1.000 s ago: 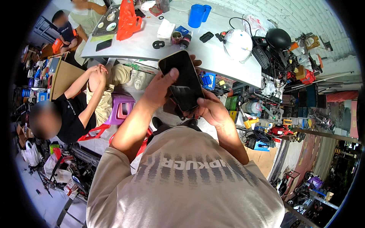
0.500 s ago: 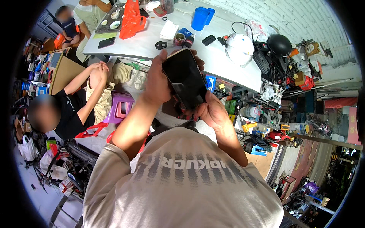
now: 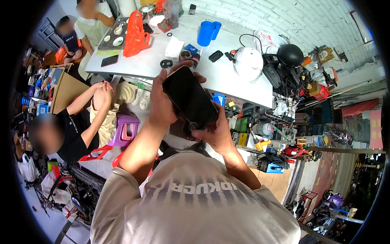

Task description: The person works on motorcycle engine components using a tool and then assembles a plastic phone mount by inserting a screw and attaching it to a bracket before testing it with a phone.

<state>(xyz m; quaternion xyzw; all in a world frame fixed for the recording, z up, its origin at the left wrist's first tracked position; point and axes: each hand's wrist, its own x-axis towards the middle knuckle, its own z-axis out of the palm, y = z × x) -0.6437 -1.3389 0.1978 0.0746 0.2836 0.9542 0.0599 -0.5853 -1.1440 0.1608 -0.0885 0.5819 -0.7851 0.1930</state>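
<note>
A smartphone (image 3: pixel 189 95) with a dark screen is held up in front of my chest, tilted with its top toward the left. My left hand (image 3: pixel 163 99) wraps its left side, thumb along the edge and fingertips showing past the top right edge. With its thumb at the lower edge, my right hand (image 3: pixel 219 134) grips the bottom right corner; its other fingers are mostly hidden behind the phone. Just beyond the phone, on the table, are a small open tin (image 3: pixel 185 55) and a black key-fob-like object (image 3: pixel 166 64).
The white table (image 3: pixel 138 67) carries a red plastic bag (image 3: pixel 136 36), a blue cup (image 3: pixel 206 33), another phone (image 3: pixel 109 60) and a white helmet (image 3: pixel 248 63). A person (image 3: pixel 83 116) sits on the left by a purple stool (image 3: pixel 125 130). Tools, including a yellow drill (image 3: pixel 260 143), crowd the right.
My right thumb has shifted inward onto the phone's lower edge. Both hands and the phone sit slightly farther left and lower in view. The surroundings have shifted slightly too.
</note>
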